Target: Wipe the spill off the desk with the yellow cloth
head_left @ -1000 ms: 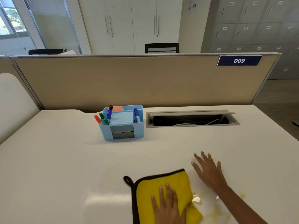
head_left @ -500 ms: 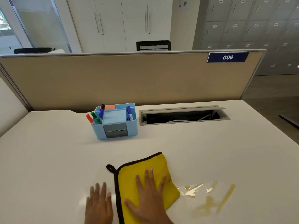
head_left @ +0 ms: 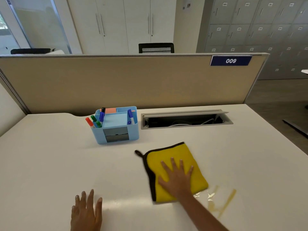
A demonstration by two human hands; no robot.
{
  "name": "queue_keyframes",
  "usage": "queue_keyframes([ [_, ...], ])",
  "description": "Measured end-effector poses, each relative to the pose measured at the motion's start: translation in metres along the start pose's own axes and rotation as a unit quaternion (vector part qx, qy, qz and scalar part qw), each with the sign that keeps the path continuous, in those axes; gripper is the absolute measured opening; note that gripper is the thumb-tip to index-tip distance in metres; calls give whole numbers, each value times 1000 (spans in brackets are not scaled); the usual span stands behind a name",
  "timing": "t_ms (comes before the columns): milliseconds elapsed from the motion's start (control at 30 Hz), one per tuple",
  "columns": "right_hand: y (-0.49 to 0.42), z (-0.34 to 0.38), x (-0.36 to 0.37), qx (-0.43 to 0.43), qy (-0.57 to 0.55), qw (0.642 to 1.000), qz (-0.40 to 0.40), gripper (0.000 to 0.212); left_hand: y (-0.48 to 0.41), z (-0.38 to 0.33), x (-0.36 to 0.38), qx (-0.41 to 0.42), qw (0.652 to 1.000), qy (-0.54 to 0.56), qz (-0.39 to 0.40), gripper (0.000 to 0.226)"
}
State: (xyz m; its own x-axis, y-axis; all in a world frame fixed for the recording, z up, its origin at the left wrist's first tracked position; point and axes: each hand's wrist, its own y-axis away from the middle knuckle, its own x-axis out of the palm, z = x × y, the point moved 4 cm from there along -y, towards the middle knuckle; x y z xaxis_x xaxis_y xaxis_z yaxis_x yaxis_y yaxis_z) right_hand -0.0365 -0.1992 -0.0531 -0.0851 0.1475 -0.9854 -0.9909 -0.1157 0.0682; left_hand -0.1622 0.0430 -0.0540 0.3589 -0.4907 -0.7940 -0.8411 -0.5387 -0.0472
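- Bright, even indoor light; daylight enters through the glazing (head_left: pixel 25 27) at the far left.
- A soft sheen lies on the desk (head_left: pixel 50 164) near its front edge.
- The wide lens bows the partition (head_left: pixel 116 84).
- Slight motion blur softens the yellow cloth (head_left: pixel 176 170).

Office: desk partition (head_left: pixel 116 84) tagged 009, lockers (head_left: pixel 260 30) behind.

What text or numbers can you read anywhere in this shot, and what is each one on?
"009": white digits on the blue sign at the top right of the desk partition.
Locker number tags: small and blurred, not reliably readable.
Notice on the far wall: too small to read.
Marker labels in the blue organiser: too small to read.
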Motion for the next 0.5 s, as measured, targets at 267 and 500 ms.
queue_keyframes([
  [267, 0, -181, -21, 185, -13, 982, -21, 62, 10, 0, 17, 21, 999, -23, 7, 119],
  [500, 75, -167, -1, 260, -13, 966, -9, 67, 24, -20, 20, 92, 995, -25, 28, 59],
])
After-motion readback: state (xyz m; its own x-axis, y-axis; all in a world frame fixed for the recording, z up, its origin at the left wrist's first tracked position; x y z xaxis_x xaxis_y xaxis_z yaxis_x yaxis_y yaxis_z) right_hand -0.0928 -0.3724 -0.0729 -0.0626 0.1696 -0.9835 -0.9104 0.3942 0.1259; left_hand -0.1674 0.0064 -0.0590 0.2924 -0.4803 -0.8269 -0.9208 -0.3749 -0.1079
